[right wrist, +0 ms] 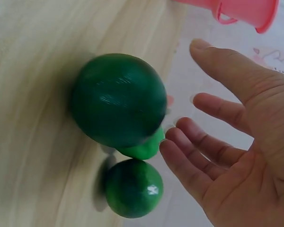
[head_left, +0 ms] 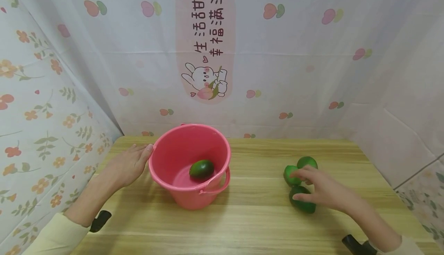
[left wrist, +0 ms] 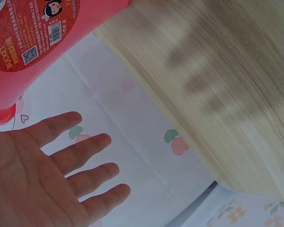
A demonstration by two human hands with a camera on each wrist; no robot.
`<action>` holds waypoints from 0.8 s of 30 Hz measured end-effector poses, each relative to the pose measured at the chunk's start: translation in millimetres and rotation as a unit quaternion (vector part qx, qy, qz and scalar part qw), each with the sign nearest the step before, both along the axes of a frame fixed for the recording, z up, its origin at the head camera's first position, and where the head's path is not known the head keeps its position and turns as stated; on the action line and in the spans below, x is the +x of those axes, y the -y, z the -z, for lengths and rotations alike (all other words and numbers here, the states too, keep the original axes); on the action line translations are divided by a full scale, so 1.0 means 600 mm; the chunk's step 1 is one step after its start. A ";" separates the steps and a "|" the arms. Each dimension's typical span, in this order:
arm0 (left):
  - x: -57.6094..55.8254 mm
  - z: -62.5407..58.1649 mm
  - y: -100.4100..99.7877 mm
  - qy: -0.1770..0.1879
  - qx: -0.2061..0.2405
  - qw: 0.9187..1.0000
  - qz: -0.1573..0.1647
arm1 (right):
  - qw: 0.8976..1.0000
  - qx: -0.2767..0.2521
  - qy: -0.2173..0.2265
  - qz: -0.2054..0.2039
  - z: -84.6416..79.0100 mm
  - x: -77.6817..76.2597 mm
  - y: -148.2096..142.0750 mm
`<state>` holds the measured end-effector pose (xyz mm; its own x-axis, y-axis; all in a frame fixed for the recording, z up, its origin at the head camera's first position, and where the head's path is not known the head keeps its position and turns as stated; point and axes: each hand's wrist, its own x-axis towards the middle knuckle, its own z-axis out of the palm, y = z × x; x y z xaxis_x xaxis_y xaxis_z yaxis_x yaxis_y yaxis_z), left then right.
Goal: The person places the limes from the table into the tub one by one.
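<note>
A pink bucket (head_left: 189, 195) stands left of the table's middle, tilted in appearance, with a dark green oval fruit (head_left: 202, 169) lying inside. My left hand (head_left: 130, 164) is at the bucket's left rim, its thumb at the edge and its fingers extended; the left wrist view shows a bare palm (left wrist: 28, 179). On the right, three green fruits lie close together: a dark oval one (head_left: 302, 200), a bright green one (head_left: 291, 175) and a rounder one (head_left: 307, 162). Over them hovers my right hand (head_left: 324, 187), fingers spread and slightly bent, holding nothing in the right wrist view (right wrist: 246, 146).
The wooden table (head_left: 256, 228) reaches back to a white printed curtain (head_left: 298, 74). A floral cloth (head_left: 52, 131) hangs along the left side. The bucket's handle (head_left: 222, 185) droops at its right front.
</note>
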<state>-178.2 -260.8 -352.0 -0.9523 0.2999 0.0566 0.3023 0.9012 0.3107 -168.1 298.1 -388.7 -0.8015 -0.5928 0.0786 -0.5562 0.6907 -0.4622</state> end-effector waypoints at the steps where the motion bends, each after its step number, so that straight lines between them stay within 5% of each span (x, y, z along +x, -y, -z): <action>1: 0.000 0.000 0.000 0.000 0.001 1.000 0.000 | 1.000 0.002 0.006 0.000 0.003 0.001 0.000; 24: -0.001 0.003 0.002 -0.007 0.016 1.000 0.008 | 0.999 0.028 0.012 0.010 0.045 0.006 0.007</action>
